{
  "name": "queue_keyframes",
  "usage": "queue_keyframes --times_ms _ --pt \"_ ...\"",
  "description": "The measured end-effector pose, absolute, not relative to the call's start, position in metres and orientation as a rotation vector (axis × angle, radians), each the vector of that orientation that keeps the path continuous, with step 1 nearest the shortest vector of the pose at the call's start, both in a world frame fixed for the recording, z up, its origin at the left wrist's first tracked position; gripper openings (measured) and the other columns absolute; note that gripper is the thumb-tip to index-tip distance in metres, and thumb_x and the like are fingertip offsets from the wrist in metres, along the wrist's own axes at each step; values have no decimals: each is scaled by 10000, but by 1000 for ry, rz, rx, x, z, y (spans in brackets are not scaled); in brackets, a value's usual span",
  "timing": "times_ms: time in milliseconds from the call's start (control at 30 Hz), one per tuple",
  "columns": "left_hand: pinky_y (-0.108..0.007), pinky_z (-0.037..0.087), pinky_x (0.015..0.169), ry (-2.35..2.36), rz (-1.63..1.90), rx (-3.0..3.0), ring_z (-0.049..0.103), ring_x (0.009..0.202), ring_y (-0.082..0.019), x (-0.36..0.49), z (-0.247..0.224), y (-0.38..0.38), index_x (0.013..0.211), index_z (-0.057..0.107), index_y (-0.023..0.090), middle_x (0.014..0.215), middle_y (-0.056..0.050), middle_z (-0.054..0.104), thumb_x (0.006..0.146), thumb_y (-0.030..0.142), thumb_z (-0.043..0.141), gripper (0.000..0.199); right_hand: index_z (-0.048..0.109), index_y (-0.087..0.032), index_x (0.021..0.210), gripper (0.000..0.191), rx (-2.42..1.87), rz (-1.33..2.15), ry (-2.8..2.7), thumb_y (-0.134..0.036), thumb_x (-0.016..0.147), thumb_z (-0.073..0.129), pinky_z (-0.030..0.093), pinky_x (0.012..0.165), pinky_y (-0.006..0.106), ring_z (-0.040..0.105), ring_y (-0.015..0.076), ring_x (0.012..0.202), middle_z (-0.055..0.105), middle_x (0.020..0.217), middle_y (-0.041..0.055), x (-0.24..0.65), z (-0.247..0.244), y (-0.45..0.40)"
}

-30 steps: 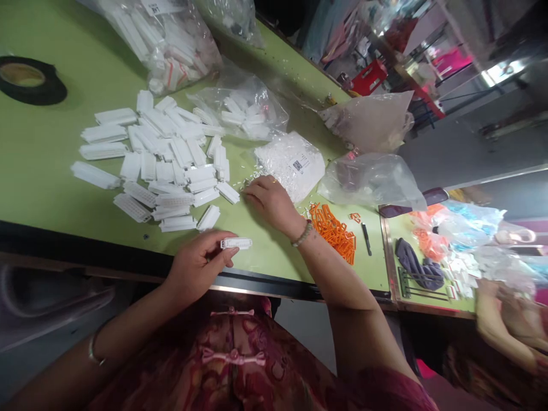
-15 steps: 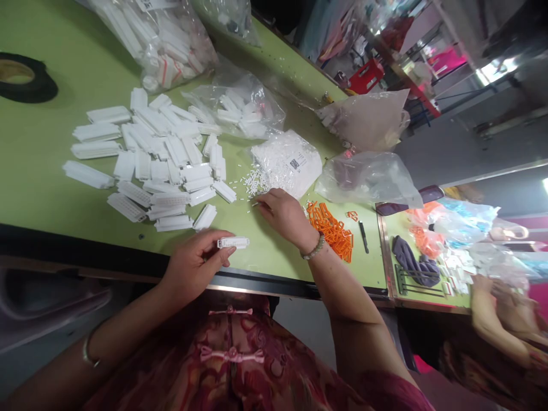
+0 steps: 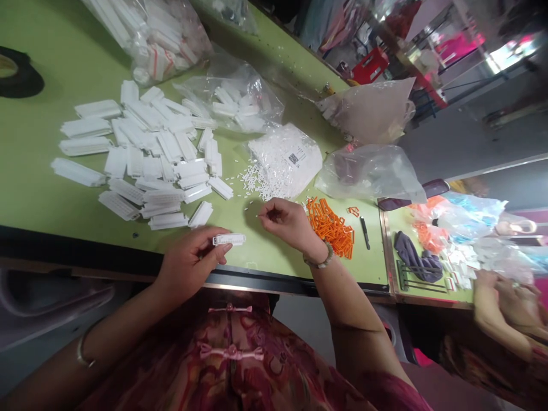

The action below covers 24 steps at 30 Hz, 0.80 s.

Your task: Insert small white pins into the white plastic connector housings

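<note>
My left hand (image 3: 191,260) grips a white plastic connector housing (image 3: 230,239) between thumb and fingers, above the table's front edge. A row of small holes shows on its upper face. My right hand (image 3: 286,224) is closed in a pinch, with the tip of a tiny white plug (image 3: 257,216) poking out of the fingertips. Just beyond that hand lies a heap of small white plugs (image 3: 261,184), spilling from a clear bag (image 3: 291,160) with a printed code label. Many more white connector housings (image 3: 158,142) are piled to the left.
Orange plastic clips (image 3: 331,231) lie in a heap right of my right wrist, beside a black pen-like tool (image 3: 364,233). Clear bags (image 3: 370,174) stand behind. A roll of black tape (image 3: 19,74) is far left. At right, a co-worker's hands (image 3: 509,291) work at the adjoining table.
My right hand has drawn back from the heap of small plugs toward me, a tiny white plug now showing at its fingertips. My left hand still holds the housing, with a slight shift in view.
</note>
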<state>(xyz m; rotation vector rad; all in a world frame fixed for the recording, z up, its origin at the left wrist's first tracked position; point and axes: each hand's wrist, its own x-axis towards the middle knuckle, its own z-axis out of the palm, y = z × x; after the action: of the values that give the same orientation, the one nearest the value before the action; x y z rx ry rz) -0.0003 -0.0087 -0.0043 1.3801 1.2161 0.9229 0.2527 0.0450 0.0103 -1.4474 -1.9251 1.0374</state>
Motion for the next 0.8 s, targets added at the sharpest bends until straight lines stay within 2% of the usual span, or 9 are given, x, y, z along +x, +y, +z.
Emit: queue_keyframes --times_ms 167,333,533,667,800 --pt "-234 523 525 1239 905 1369 650 504 -139 -1 -3 -10 1022 783 190 649 22 736 889 422 714 276 724 -218 911 143 -1249 1301 -1706 -352 911 774 509 675 293 554 117 717 655 782 -19 244 8 27" --pt "-237 530 537 1238 924 1385 665 525 -147 0 -4 -10 1029 779 178 649 26 730 889 421 716 288 802 -214 933 182 -1239 1455 -1649 -394 917 823 465 636 283 521 111 690 625 762 -19 241 16 16" --pt "-266 566 639 1262 941 1531 701 602 -153 0 -5 -11 1009 788 197 821 -8 790 922 403 684 247 813 -205 922 143 -1326 1334 -1727 -345 942 790 474 668 273 567 111 712 698 811 3 233 25 3" --pt "-280 580 724 1252 945 1654 736 692 -176 -1 -6 -12 1019 795 207 822 -14 788 962 397 663 238 792 -208 889 135 -1395 1282 -1774 -332 942 803 478 676 267 569 114 719 718 823 1 230 21 3" --pt "-284 591 770 1265 923 1730 740 733 -179 -2 -8 -14 1054 794 217 904 -32 817 988 391 637 244 783 -208 898 129 -1411 1268 -1804 -319 963 789 463 671 261 554 111 718 715 831 -2 229 16 4"
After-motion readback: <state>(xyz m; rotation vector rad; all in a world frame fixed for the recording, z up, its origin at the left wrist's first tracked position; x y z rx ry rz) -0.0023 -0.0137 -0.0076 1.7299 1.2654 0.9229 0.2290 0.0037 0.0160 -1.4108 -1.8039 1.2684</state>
